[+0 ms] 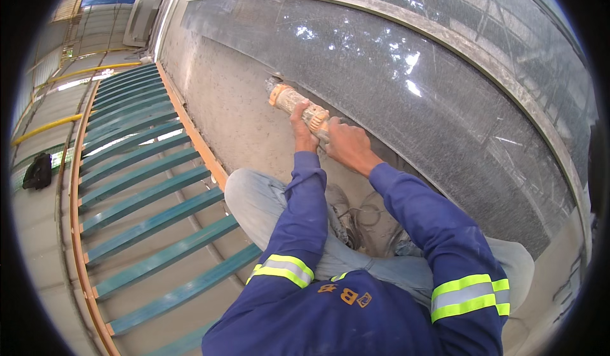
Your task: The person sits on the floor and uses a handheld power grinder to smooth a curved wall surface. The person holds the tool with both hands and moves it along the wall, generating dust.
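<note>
A dusty power tool with an orange and pale body, which looks like an angle grinder (291, 99), lies in both my hands, pointing away to the upper left. My left hand (303, 129) is wrapped round the middle of its body. Closer to me, my right hand (349, 144) grips the rear end. The tool's head is beside the lower edge of a dark, glossy, dust-covered panel (406, 127), where it meets a grey ledge (219, 111). Whether the head touches the panel is too small to tell.
Left of the ledge is a long frame with orange rails and green slats (152, 167), with a lower level visible between the slats. Yellow pipes (54, 128) and a black bag (38, 171) are farther left. A thin cord (365, 211) loops near my shoes. A pale strip (445, 32) borders the panel.
</note>
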Demonstrator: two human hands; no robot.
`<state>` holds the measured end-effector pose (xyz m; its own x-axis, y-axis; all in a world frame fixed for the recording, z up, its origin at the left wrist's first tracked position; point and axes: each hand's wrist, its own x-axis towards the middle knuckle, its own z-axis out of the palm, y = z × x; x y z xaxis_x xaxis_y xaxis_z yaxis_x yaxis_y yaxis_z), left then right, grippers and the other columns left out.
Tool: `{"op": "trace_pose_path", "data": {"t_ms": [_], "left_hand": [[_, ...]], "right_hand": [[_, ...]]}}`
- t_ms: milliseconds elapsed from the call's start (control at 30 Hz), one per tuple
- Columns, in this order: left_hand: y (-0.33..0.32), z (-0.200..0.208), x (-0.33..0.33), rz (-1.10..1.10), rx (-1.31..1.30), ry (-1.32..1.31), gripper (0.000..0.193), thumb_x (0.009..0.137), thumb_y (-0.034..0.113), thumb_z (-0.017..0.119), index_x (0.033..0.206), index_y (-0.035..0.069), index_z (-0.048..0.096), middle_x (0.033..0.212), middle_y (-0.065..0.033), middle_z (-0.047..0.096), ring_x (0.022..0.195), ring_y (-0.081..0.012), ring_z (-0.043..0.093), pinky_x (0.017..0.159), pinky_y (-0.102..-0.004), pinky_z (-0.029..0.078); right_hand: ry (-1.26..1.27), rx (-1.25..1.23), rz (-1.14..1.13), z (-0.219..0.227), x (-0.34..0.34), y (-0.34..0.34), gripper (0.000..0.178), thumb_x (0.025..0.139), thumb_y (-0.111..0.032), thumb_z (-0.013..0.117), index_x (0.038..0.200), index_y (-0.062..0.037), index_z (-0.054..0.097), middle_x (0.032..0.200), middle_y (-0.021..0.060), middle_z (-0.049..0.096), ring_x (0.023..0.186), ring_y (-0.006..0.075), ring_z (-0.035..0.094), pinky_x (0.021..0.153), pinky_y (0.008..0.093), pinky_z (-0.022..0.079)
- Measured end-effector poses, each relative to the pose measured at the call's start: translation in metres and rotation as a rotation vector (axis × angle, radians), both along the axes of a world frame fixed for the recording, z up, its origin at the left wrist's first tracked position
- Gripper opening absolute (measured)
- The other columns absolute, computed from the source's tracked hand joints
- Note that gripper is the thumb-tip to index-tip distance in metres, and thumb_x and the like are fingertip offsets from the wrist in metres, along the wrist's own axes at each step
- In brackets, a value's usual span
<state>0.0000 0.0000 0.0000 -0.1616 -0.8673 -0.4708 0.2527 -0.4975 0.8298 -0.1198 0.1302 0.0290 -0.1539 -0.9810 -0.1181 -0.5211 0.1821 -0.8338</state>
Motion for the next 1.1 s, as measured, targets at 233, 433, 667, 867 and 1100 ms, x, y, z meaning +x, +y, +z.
{"op": "trace_pose_path", "data": {"t_ms": [233,433,667,867,1100], "left_hand": [[0.001,0.002,-0.002,0.022,-0.027,-0.028,0.037,0.081,0.025,0.068,0.106,0.002,0.053,0.084,-0.016,0.064,0.071,-0.0323,0.068,0.07,-0.0447,0.061],[0.002,0.004,-0.004,0.024,-0.018,-0.033,0.037,0.08,0.024,0.071,0.105,0.004,0.054,0.084,-0.0133,0.062,0.07,-0.03,0.067,0.068,-0.0442,0.061],[-0.003,0.002,-0.005,0.043,0.031,-0.029,0.035,0.079,0.023,0.071,0.103,0.005,0.054,0.085,-0.0128,0.061,0.07,-0.0289,0.067,0.067,-0.0438,0.061],[0.001,0.003,-0.005,0.005,-0.006,-0.013,0.035,0.079,0.023,0.072,0.103,0.006,0.055,0.084,-0.0119,0.062,0.07,-0.0286,0.067,0.067,-0.0433,0.061],[0.009,0.01,-0.008,0.004,-0.023,0.003,0.036,0.081,0.023,0.069,0.104,0.003,0.053,0.085,-0.0147,0.062,0.072,-0.0303,0.067,0.07,-0.0446,0.062]], "right_hand": [[-0.015,-0.008,0.003,0.0,0.001,-0.002,0.033,0.074,-0.008,0.071,0.1,0.006,0.055,0.082,0.025,0.072,0.078,0.0377,0.074,0.067,0.0446,0.058],[-0.033,-0.004,0.009,-0.007,0.003,-0.005,0.032,0.075,-0.012,0.065,0.098,0.0062,0.053,0.083,0.028,0.07,0.08,0.0415,0.072,0.07,0.0488,0.057],[-0.008,0.017,0.009,-0.013,0.006,-0.014,0.034,0.075,-0.014,0.068,0.099,0.0047,0.053,0.085,0.0262,0.071,0.082,0.0402,0.073,0.07,0.0486,0.057],[-0.04,0.022,0.0,-0.007,0.003,-0.006,0.034,0.076,-0.014,0.069,0.099,0.005,0.053,0.085,0.0256,0.071,0.083,0.0403,0.073,0.072,0.0484,0.057],[-0.041,0.018,-0.004,-0.003,0.0,0.001,0.032,0.076,-0.012,0.068,0.098,0.0054,0.053,0.084,0.0273,0.07,0.081,0.0413,0.072,0.071,0.0489,0.057]]}}
